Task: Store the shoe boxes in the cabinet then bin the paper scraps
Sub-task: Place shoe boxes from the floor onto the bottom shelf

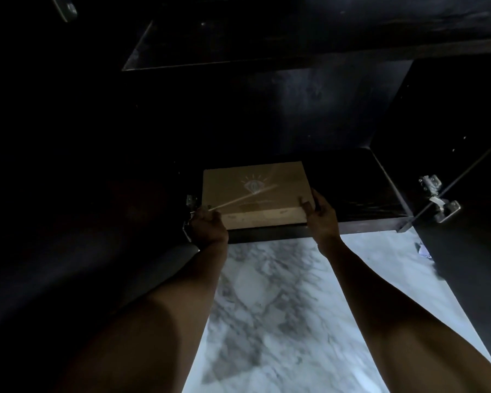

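I am gripping the shoe box [253, 191] between my left hand [209, 226] and right hand [321, 214], both curled on its near corners, on the cabinet shelf [352, 194]; I am aiming for an even, level push.

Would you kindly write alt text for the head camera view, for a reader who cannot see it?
A left hand and a right hand hold a brown shoe box by its front corners on the lower shelf of a dark, open cabinet, the right thumb on the lid. Pale marble floor shows below, between the forearms.
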